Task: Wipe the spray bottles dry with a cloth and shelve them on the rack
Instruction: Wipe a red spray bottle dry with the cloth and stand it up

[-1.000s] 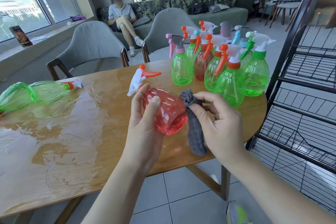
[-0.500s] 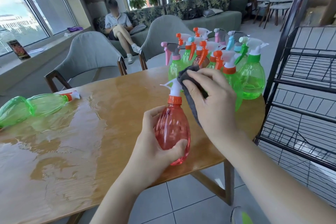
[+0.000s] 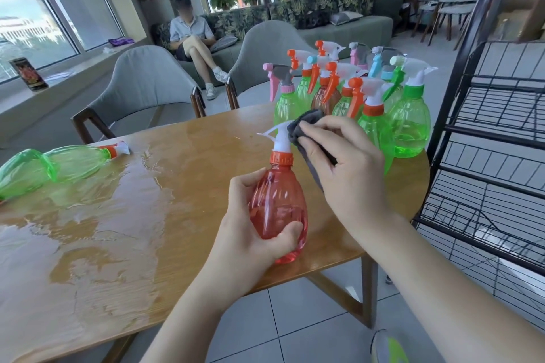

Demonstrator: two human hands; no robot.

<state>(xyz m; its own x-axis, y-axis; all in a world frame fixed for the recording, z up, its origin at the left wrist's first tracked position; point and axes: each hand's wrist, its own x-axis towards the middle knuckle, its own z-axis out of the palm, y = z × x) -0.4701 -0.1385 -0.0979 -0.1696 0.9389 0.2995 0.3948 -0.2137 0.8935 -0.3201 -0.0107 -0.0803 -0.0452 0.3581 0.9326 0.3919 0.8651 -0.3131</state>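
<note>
The left hand has its fingers and thumb curled round the red spray bottle, holding it upright just above the near edge of the wet wooden table. The right hand pinches the grey cloth against the bottle's white sprayer top. To dry it well, I think the cloth should rub all round the top and neck while the other hand holds tight.

My right grip covers most of the cloth and the sprayer's back. Beyond it, the rear bottles overlap, bodies hidden. The rack runs off the right edge.
</note>
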